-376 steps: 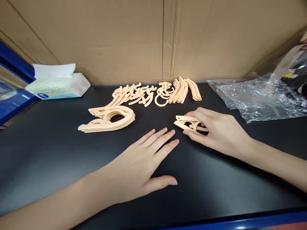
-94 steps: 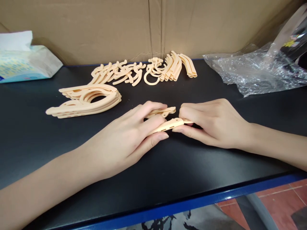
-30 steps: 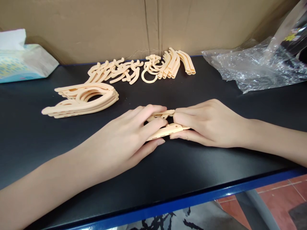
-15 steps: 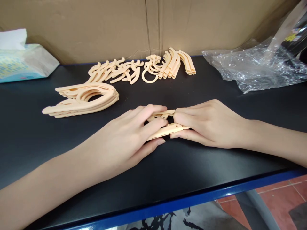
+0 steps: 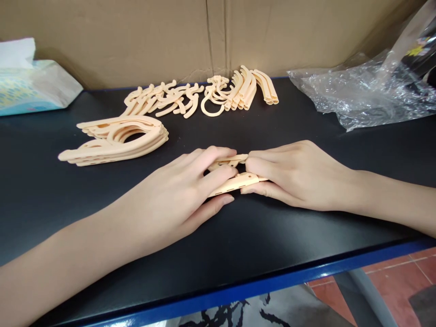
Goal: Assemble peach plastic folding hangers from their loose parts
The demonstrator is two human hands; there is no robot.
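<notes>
Both hands are closed on a cream plastic folding hanger low over the table's middle. My left hand wraps its left part, with fingers over the top and the thumb underneath along the front edge. On the other end, my right hand pinches with bent fingers above and the thumb below. The fingers cover much of the hanger, including its right tip. Left of my left hand lies a neat stack of folded hangers in the same cream plastic.
Along the back of the black table lie loose curved hanger pieces, hook pieces and several hollow arm pieces. A tissue pack sits back left. Crumpled clear plastic lies back right. Cardboard stands behind.
Both hands keep nearly the same grip on the hanger. The whole view has shifted very slightly.
</notes>
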